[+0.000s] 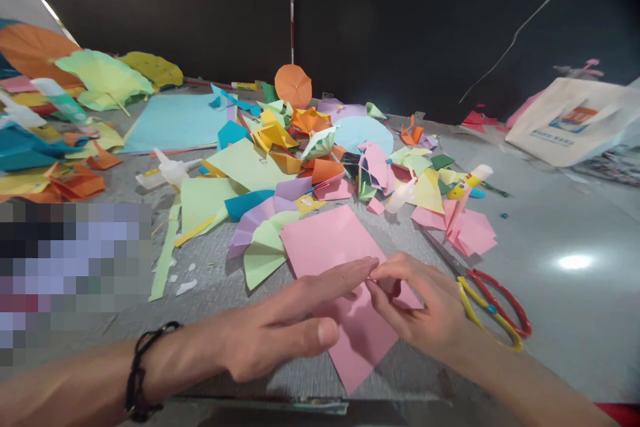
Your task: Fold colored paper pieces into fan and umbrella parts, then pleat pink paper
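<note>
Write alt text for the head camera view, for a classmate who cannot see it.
The left hand and right hand meet over a sheet of pink paper on a grey table. Red and yellow scissors lie beside the right hand, and a heap of coloured paper pieces spreads beyond.

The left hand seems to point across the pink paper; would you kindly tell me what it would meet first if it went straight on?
Probably the right hand, whose fingertips sit just ahead of the left hand above the pink paper; depth is unclear.
</note>
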Tool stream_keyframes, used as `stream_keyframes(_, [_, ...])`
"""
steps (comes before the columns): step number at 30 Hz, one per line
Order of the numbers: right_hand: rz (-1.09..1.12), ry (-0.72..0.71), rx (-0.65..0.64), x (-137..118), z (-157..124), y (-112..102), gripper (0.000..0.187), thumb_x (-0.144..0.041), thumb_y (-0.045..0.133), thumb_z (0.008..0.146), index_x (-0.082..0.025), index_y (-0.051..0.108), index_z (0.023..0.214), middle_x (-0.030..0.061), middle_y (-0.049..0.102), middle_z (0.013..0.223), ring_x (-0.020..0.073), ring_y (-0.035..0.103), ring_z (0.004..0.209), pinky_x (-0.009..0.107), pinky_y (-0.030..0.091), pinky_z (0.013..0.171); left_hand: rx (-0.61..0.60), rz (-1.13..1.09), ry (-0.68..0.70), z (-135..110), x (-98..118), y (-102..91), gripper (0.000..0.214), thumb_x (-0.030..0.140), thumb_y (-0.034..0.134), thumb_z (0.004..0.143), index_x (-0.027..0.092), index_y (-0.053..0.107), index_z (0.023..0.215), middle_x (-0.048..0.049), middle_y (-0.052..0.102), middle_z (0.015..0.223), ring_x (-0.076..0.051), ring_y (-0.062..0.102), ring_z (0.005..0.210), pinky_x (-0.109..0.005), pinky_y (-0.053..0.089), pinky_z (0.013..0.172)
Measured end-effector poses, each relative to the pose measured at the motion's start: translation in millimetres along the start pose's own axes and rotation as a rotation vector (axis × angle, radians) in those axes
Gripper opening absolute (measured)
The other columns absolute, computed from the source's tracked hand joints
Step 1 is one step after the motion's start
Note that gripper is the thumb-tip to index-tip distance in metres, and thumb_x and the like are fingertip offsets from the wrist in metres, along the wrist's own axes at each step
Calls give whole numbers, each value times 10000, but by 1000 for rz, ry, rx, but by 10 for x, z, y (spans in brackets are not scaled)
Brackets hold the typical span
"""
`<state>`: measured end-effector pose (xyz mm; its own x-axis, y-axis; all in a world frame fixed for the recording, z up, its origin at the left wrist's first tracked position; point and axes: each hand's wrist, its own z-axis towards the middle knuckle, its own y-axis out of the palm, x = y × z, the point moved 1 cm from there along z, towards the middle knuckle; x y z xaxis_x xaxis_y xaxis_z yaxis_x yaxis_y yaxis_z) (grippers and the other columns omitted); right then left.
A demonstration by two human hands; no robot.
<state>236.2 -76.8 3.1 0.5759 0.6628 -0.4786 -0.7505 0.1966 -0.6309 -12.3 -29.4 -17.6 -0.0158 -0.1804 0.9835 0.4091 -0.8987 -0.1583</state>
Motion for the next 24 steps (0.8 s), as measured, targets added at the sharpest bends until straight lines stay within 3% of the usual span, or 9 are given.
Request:
stream_keyframes(11, [18,60,-17,-26,-6,-5,137,-82,630,964,-216,613,991,-48,585,735,97,548,587,234,464,577,-38,359,294,174,42,28,825,386,545,1036,262,67,1696,-83,47,1764,-347,79,1624,-566,118,1320])
stream_keyframes(24, [60,160,-92,-17,-2,-32,121,-119,577,972,-220,550,911,-52,527,723,96,513,590,208,444,563,-75,535,315,213,55,24,908,398,560,1026,271,-45,1690,-101,39,1765,-326,77,1624,-541,158,1328])
